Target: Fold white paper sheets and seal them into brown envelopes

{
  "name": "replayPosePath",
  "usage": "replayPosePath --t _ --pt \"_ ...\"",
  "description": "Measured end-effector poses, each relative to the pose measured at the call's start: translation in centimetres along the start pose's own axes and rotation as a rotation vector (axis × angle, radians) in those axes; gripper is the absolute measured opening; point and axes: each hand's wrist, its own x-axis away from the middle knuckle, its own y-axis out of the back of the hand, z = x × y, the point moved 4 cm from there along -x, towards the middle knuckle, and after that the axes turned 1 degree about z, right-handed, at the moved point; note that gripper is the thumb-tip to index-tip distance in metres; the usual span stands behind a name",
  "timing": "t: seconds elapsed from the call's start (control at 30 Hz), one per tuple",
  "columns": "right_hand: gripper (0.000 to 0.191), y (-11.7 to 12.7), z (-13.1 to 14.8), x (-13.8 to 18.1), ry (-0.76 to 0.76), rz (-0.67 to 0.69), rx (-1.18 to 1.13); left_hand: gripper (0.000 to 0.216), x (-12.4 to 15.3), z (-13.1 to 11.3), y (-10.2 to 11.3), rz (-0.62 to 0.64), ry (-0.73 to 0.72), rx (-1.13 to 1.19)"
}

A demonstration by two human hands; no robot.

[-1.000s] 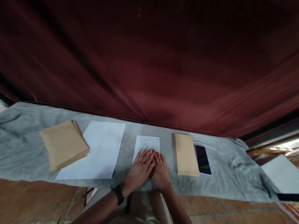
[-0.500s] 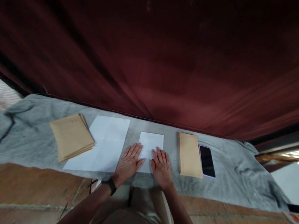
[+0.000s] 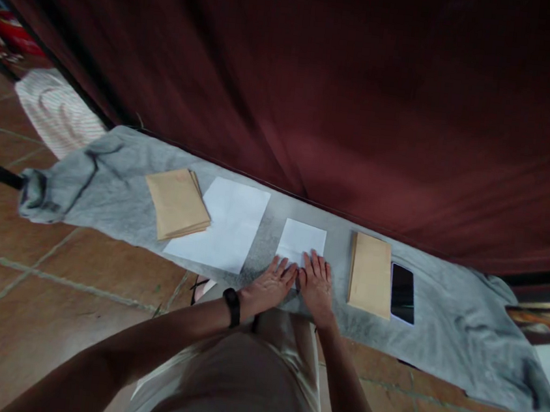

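A small white sheet of paper (image 3: 302, 237), possibly folded, lies in the middle of the grey cloth. My left hand (image 3: 270, 285), with a black band on its wrist, rests flat across the near left part of this paper, fingers stretched out. Beside it, my right hand (image 3: 316, 285) presses flat on the near right part, fingers extended. The fingertips of the left hand and the right thumb come close together. Both palms face down, and the paper's near edge is mostly hidden under them. To the left lies a larger white sheet (image 3: 233, 228).
Brown envelopes (image 3: 178, 202) in a fanned stack overlap the large sheet's left side. Another brown envelope stack (image 3: 372, 275) lies right of my hands, next to a phone (image 3: 402, 293). A grey cloth (image 3: 459, 324) covers the narrow table; a dark red curtain (image 3: 362, 123) hangs behind it.
My hands have come closer together and toward the paper's near edge, the left hand now angled more to the right. The whole view has turned and tilted.
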Motion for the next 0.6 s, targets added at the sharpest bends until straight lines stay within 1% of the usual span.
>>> replayPosePath --t 0.07,0.17,0.27,0.37,0.47,0.6 --pt "0.050 0.0 -0.1 0.1 0.003 -0.004 -0.004 0.049 -0.3 -0.3 0.1 0.018 -0.004 -0.035" --pt "0.049 0.0 -0.2 0.4 0.011 -0.011 -0.013 0.054 -0.6 -1.0 0.5 0.032 0.029 -0.039" --pt "0.049 0.1 -0.3 0.9 0.019 -0.023 -0.029 0.054 -0.9 -1.6 0.9 0.045 0.086 -0.042" --pt "0.049 0.2 -0.5 1.7 0.031 -0.033 -0.057 0.054 -1.0 -2.0 0.7 0.053 0.115 -0.045" --pt "0.048 0.6 -0.7 2.6 0.062 -0.022 -0.095 0.055 -0.6 -1.8 0.0 0.044 0.104 -0.006" --pt "0.049 1.0 -1.0 3.8 0.183 0.051 -0.153 0.053 0.5 -0.8 -0.4 -0.015 0.059 0.077"
